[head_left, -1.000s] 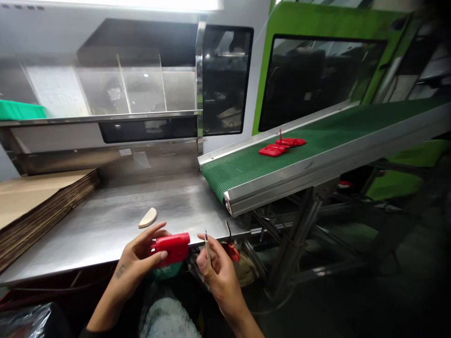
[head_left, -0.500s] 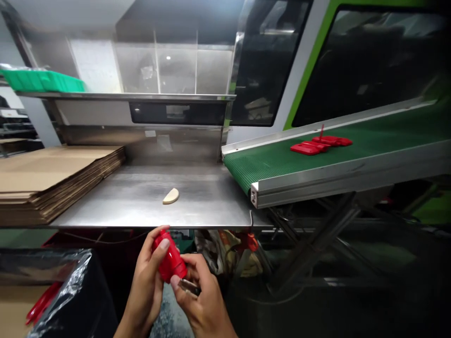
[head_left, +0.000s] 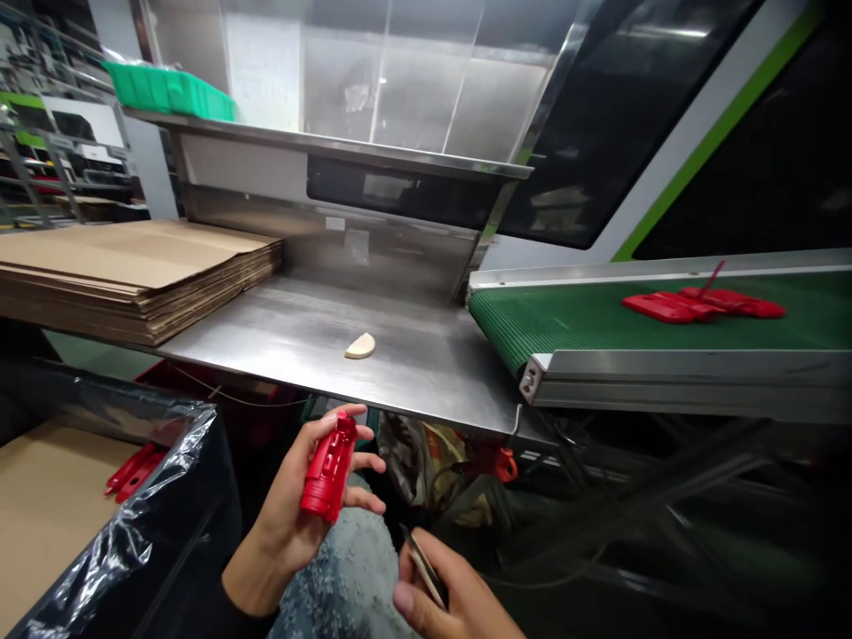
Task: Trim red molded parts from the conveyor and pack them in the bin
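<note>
My left hand [head_left: 303, 510] is closed on a red moulded plastic part [head_left: 327, 466], held upright below the front edge of the steel table [head_left: 426, 373]. My right hand [head_left: 453, 595] sits low at the bottom of the view, fingers closed on a thin metal blade tool [head_left: 422, 565]; it is apart from the red part. Further red moulded parts [head_left: 698, 304] with a sprue lie on the green conveyor belt [head_left: 565, 315] to the right.
A small beige piece [head_left: 360, 346] lies on the steel table. A stack of flat cardboard [head_left: 133, 271] fills its left end. A carton lined with black plastic [head_left: 120, 532] holding red parts [head_left: 133, 470] stands at lower left. A green tray [head_left: 169, 89] sits on the upper shelf.
My hands have come apart: the right hand with the blade has dropped away from the red part, and the left hand has turned the part upright. The view has swung left.
</note>
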`<state>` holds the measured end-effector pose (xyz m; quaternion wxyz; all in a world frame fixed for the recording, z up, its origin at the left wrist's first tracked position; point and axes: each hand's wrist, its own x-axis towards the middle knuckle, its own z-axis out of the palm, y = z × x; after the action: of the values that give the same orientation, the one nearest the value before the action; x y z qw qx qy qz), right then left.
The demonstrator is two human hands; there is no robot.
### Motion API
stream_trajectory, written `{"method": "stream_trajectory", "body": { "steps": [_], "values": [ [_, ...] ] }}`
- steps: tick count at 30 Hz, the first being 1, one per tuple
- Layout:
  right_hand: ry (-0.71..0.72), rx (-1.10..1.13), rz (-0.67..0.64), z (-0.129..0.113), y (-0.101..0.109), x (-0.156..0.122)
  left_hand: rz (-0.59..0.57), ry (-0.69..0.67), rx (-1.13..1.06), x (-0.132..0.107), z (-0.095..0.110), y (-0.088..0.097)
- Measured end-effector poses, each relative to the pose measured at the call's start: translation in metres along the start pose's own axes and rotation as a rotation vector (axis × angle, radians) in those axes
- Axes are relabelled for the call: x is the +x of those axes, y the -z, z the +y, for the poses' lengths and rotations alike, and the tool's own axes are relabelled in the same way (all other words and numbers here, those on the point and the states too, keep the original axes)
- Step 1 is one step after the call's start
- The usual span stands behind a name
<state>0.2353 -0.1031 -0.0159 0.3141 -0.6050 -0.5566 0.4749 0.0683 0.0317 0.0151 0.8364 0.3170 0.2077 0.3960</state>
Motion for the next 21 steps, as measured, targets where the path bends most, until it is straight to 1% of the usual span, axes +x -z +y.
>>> {"method": "stream_trajectory", "body": {
  "steps": [3, 4, 6, 7, 8, 12, 14, 18, 20, 21],
  "values": [
    [0.076, -0.036, 0.075, 0.016, -0.009, 0.006, 0.025, 0.009, -0.004, -0.001, -0.004, 0.007],
    [0.076, -0.055, 0.109, 0.019, -0.011, 0.005, 0.03, 0.015, -0.001, -0.001, -0.006, 0.009],
    [0.073, -0.122, 0.247, 0.018, -0.011, 0.0, 0.034, 0.033, 0.014, -0.001, -0.008, 0.011],
    [0.099, -0.164, 0.313, 0.015, -0.011, -0.001, 0.038, 0.045, 0.028, -0.002, -0.009, 0.011],
    [0.157, -0.203, 0.347, 0.01, -0.011, -0.001, 0.043, 0.057, 0.046, -0.003, -0.01, 0.011],
    [0.579, -0.385, 0.316, -0.016, -0.009, 0.011, 0.071, 0.051, 0.128, -0.006, -0.008, 0.003],
    [0.705, -0.488, 0.33, -0.026, -0.008, 0.018, 0.091, 0.029, 0.162, -0.008, -0.005, -0.001],
    [0.794, -0.654, 0.369, -0.038, -0.008, 0.02, 0.16, 0.009, 0.212, -0.015, 0.002, -0.005],
    [0.783, -0.671, 0.38, -0.046, -0.009, 0.015, 0.161, -0.01, 0.235, -0.02, 0.004, -0.006],
    [0.753, -0.675, 0.384, -0.051, -0.009, 0.012, 0.154, -0.026, 0.249, -0.023, 0.005, -0.007]
  ]
}}
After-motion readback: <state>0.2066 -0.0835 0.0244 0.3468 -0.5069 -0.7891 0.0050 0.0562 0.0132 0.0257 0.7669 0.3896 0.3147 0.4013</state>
